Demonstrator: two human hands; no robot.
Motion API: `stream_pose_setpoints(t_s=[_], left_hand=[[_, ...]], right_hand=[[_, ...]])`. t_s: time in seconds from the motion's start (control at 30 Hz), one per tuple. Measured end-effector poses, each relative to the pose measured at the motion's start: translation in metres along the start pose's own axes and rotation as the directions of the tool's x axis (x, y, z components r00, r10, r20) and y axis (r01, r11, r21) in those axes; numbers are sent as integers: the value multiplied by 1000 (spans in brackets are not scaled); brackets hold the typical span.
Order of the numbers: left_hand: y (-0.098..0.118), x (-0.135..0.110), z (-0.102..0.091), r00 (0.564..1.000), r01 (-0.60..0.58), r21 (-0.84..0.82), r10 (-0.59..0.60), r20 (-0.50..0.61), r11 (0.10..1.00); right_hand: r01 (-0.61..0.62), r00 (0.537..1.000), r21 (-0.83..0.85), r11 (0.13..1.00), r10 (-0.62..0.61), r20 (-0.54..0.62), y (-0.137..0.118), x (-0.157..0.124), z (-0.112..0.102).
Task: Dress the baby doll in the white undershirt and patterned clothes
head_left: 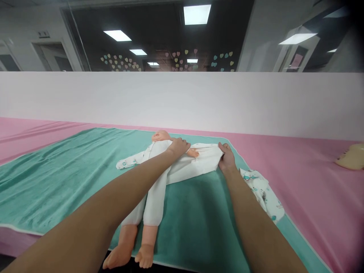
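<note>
A baby doll [152,212] lies on its back, its head at the far end and its bare feet toward me. It wears white trousers, and a printed sleeve [131,161] covers its arm on the left. From under its body the baby shirt [196,167] spreads open to the right, plain white side up. My left hand [178,148] is closed round the doll's arm on the right, near the shoulder; the doll's bare hand shows just past my fingers. My right hand [226,157] pinches the shirt's far right edge between thumb and fingers and holds it stretched.
A green cloth [85,170] lies under the doll over a pink sheet [298,170]. Folded printed baby clothing [263,193] rests at the cloth's right edge, beside my right forearm. A yellowish object [351,157] sits far right. A white wall [182,102] stands behind.
</note>
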State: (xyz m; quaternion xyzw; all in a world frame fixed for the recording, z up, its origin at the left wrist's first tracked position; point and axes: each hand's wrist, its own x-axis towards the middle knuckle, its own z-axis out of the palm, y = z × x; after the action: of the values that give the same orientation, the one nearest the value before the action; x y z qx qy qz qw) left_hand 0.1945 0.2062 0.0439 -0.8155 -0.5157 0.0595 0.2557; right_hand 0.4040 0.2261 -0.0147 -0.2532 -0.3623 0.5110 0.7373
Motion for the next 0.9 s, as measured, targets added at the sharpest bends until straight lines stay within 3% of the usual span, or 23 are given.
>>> stream_pose_setpoints(t_s=[0.17,0.27,0.43,0.53,0.63,0.77,0.9], left_hand=[[19,10,13,1000,0,-42,0,0,999],[25,11,20,1000,-24,-53,23,-20,998],[26,4,27,986,-159,-48,156,-65,986],[28,1,29,946,-312,-63,304,-111,948],[34,2,34,897,-425,-66,410,-169,903],[38,8,43,880,-456,-68,438,-186,888],[39,16,50,890,-455,-120,443,-109,883]], right_hand=[[-106,963,50,993,90,253,0,-25,38],[-146,931,-3,989,138,337,4,-35,55],[-79,971,53,995,64,231,-2,-32,50],[-97,977,98,990,76,198,-3,-32,45],[-151,951,75,986,124,284,1,-40,52],[-235,887,48,971,194,420,1,-53,65],[-181,917,124,976,122,381,-9,-59,69]])
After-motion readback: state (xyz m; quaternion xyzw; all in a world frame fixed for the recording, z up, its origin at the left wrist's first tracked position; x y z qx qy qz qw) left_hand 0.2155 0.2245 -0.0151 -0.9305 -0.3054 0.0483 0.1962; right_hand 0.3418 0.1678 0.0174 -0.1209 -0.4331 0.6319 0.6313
